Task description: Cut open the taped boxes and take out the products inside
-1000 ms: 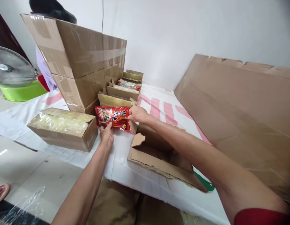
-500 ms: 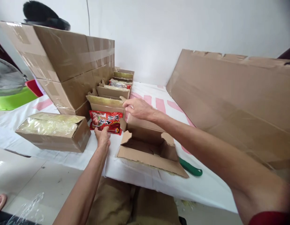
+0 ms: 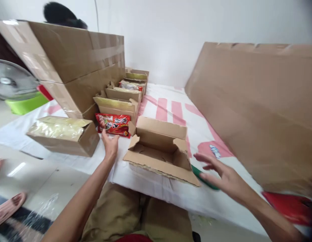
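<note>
Holding left hand (image 3: 110, 144) at the near edge of the red packet (image 3: 114, 124), thumb and fingers spread wide, grip free. Seeing fingertips overlapping the packet's lower edge; not managing to tell if touching.

Holding right hand (image 3: 223, 174) off the right end of the open box (image 3: 156, 164), well apart from the packet, thumb parted from fingers, grip wide, slightly blurred. Covering part of the green handle (image 3: 211, 185) in view; not managing to tell if touching it.

Finding red packet printed side to camera above the white cloth (image 3: 166, 90), between the film-topped box (image 3: 60, 141) and the open box, just in front of the box row (image 3: 115, 105). Not managing to tell if lying flat or leaning.

Seeing open box with flaps folded out, ragged near flap, bare bottom showing. Seeing box row running back toward the wall (image 3: 166, 30), with a red-and-silver packet (image 3: 130, 87) in one farther box.

Seeing taped carton stack (image 3: 70, 57) left of the row, carrying a black item (image 3: 61, 13). Seeing cardboard sheet (image 3: 259, 117) standing at right, red item (image 3: 287, 206) below it too blurred to name. Spotting fan (image 3: 7, 84) and green tub (image 3: 27, 103) at far left, pink slipper (image 3: 12, 207) on the floor.
</note>
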Demonstrator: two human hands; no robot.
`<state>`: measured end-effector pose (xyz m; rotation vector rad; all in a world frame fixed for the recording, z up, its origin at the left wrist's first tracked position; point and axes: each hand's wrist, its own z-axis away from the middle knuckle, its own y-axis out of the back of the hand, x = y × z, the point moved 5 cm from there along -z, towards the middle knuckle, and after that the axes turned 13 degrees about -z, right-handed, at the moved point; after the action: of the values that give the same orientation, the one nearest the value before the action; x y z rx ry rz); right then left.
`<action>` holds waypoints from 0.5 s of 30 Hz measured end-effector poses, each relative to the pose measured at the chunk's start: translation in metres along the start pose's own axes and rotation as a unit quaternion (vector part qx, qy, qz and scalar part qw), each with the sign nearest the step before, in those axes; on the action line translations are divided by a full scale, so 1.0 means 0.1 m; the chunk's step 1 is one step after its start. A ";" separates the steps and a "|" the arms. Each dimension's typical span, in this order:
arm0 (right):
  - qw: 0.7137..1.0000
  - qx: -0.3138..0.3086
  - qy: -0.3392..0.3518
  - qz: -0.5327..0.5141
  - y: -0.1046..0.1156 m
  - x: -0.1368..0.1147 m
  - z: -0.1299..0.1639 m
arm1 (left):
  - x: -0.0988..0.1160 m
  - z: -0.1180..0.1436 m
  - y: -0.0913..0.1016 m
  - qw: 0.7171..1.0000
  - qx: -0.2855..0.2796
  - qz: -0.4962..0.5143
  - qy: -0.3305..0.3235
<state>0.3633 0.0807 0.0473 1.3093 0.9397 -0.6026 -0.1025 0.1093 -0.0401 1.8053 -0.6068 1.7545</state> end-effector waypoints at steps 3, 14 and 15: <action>0.999 -0.027 -0.001 -0.026 -0.29 0.32 0.14 | 0.04 0.05 0.19 0.998 0.020 -0.038 -0.044; 0.978 -0.063 0.084 -0.179 -0.86 -0.13 -0.36 | 0.00 -0.05 0.64 0.992 0.097 -0.083 -0.008; 0.976 -0.065 0.088 -0.187 -0.89 -0.11 -0.39 | -0.02 0.00 0.69 0.991 0.096 -0.088 -0.006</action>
<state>0.2751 0.0997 0.0097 1.0860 1.3678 -0.7066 -0.1481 0.0579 -0.0370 1.9339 -0.2805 1.7319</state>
